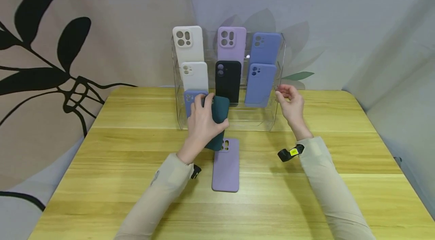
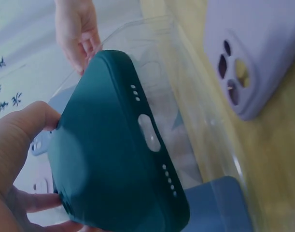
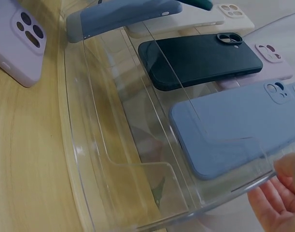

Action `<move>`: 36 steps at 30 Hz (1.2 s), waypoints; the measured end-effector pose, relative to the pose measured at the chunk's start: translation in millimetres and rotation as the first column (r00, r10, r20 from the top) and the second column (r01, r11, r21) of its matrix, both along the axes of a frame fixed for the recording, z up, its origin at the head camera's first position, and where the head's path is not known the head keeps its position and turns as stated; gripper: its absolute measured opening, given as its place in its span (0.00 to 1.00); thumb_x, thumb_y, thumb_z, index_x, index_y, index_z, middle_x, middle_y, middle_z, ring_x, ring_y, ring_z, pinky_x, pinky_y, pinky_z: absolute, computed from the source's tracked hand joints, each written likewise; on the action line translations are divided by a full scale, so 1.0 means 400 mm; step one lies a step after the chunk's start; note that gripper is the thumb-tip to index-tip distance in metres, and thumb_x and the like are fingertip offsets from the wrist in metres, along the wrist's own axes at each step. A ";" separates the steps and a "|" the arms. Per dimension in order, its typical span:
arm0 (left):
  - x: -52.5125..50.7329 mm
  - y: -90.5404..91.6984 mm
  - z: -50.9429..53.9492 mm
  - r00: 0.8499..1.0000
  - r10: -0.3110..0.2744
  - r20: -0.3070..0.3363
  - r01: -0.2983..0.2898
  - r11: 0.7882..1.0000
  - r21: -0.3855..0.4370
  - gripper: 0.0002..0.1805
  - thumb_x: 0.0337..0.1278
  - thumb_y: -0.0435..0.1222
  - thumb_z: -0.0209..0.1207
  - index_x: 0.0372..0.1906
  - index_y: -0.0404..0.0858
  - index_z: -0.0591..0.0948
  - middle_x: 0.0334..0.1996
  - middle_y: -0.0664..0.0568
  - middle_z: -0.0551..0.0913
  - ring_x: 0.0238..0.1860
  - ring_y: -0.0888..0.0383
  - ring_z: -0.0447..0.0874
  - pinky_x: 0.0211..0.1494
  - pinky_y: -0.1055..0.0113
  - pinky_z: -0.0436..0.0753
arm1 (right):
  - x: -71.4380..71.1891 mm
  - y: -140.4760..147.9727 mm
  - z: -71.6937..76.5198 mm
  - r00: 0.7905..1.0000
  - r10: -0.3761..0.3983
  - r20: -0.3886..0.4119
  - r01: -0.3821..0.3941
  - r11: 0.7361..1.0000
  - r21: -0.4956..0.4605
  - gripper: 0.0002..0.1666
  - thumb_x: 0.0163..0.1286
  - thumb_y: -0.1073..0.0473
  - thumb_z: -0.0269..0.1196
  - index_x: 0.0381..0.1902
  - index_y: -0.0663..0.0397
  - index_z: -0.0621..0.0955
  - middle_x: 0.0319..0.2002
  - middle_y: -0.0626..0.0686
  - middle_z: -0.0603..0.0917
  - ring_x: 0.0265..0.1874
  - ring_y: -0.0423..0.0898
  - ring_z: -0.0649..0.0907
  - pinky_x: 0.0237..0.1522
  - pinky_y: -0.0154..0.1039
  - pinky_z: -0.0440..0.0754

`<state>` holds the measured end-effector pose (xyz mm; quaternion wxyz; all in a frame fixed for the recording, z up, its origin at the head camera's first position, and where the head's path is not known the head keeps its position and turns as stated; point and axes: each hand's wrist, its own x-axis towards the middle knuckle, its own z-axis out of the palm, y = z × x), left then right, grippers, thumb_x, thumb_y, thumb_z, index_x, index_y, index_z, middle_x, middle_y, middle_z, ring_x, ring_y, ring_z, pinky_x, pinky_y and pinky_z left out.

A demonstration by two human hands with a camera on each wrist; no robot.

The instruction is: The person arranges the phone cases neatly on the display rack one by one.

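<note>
My left hand grips a dark green phone case by its sides, thumb on one edge and fingers on the other. The case is tilted in front of the lower tier of a clear stepped display rack. At the rack's right side, my right hand pinches the clear edge between thumb and fingers. Beside the green case, a blue phone case stands in the bottom tier, partly covered by the left hand. A purple phone case lies flat on the table before the rack, its top end partly hidden.
Higher tiers hold two white cases, a lilac case, a black case and two blue cases. The wooden table meets a patterned cloth backdrop behind the rack.
</note>
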<state>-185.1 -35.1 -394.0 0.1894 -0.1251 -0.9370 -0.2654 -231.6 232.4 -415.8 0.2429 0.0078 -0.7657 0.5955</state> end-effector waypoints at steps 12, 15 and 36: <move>-0.051 0.028 0.040 1.000 -0.005 -0.027 0.006 0.998 0.063 0.45 0.40 0.50 0.68 0.67 0.41 0.64 0.61 0.37 0.63 0.49 0.41 0.69 0.25 0.50 0.79 | -0.010 0.032 0.000 0.984 0.170 0.051 -0.159 0.970 -0.183 0.18 0.63 0.73 0.59 0.50 0.78 0.72 0.36 0.43 0.80 0.32 0.34 0.79 0.36 0.25 0.80; -0.064 0.039 0.041 0.999 -0.012 -0.053 0.015 0.998 0.068 0.45 0.41 0.50 0.68 0.67 0.41 0.64 0.61 0.38 0.62 0.51 0.42 0.68 0.25 0.51 0.79 | -0.011 0.039 0.002 0.976 0.211 0.062 -0.191 0.953 -0.234 0.15 0.63 0.72 0.60 0.48 0.70 0.75 0.36 0.44 0.80 0.33 0.35 0.80 0.36 0.26 0.80; -0.160 0.138 -0.010 0.901 0.148 -0.408 -0.098 0.985 0.143 0.40 0.42 0.48 0.66 0.64 0.41 0.65 0.58 0.40 0.63 0.46 0.44 0.70 0.22 0.53 0.79 | -0.013 0.046 0.002 0.971 0.227 0.069 -0.204 0.947 -0.247 0.11 0.63 0.73 0.60 0.43 0.60 0.78 0.35 0.45 0.81 0.32 0.36 0.81 0.35 0.26 0.81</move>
